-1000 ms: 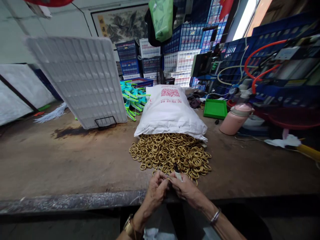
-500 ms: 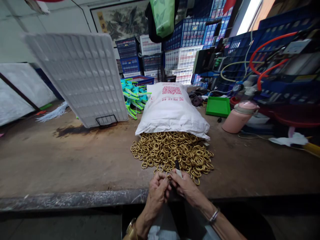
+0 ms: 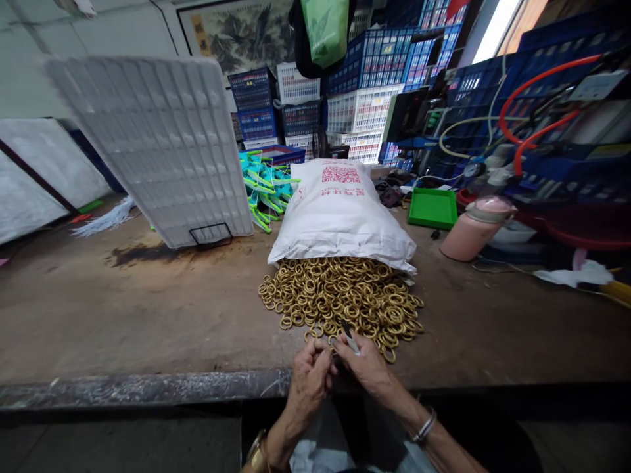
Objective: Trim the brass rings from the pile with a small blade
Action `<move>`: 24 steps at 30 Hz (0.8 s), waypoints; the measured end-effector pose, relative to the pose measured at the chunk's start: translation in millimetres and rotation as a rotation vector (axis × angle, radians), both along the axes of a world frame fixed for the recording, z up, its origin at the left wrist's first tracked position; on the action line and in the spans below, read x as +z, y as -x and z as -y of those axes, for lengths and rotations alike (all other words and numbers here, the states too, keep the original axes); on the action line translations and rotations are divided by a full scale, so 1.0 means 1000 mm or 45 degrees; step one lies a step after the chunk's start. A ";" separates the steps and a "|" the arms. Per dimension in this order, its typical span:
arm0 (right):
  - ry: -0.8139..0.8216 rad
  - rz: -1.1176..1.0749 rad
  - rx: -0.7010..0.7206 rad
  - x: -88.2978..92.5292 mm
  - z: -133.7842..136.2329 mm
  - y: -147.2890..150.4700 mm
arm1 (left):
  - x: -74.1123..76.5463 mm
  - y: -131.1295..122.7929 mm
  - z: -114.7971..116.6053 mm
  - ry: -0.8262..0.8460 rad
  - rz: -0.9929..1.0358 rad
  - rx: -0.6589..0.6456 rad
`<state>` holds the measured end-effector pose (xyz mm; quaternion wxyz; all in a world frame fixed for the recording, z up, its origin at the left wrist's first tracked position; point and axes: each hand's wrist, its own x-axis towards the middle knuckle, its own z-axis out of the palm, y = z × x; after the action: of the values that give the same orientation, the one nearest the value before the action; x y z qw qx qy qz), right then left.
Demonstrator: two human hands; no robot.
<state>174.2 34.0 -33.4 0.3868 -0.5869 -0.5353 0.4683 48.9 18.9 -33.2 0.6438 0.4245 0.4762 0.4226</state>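
My left hand (image 3: 310, 376) is closed in a pinch on a gold ring (image 3: 332, 341) that shows partly between my fingertips. My right hand (image 3: 365, 368) is closed around a small knife-like tool (image 3: 351, 340) with a pale body and a dark upper end, its fingertips meeting the same ring. Both hands are at the table's front edge, almost touching each other. Just beyond them lies a heap of gold rings (image 3: 340, 295), spilling from the open mouth of a white woven sack (image 3: 340, 217) with red print.
A white ribbed panel (image 3: 158, 151) leans upright on a black wire stand (image 3: 211, 235) at left. Green-and-teal plastic pieces (image 3: 269, 187) lie behind it. To the right are a green tray (image 3: 432, 207) and a pink bottle (image 3: 476, 230). Stacked crates (image 3: 365, 112) fill the back.
The view has shifted slightly. The tool in my right hand has tilted, its dark end leaning further left. My left hand stays pinched in nearly the same place.
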 end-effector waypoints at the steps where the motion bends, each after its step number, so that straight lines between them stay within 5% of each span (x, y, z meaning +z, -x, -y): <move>1: -0.006 0.011 -0.005 0.000 0.000 0.000 | 0.001 0.001 0.000 0.008 0.013 -0.019; 8: -0.011 0.051 0.026 0.002 0.002 0.003 | 0.002 0.004 0.001 0.099 0.107 -0.184; 15: -0.037 0.077 0.055 -0.001 0.002 0.001 | 0.001 0.005 0.003 0.097 0.214 -0.153; 19: -0.172 0.380 0.065 -0.008 0.005 -0.004 | 0.000 0.005 0.004 0.106 0.203 -0.124; 24: -0.176 0.823 0.313 -0.006 0.014 -0.005 | 0.001 0.004 0.004 0.059 0.175 -0.112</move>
<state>178.8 19.8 -39.7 0.1769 -0.6084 -0.7272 0.2642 45.0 14.9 -32.4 0.7025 0.4000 0.4215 0.4109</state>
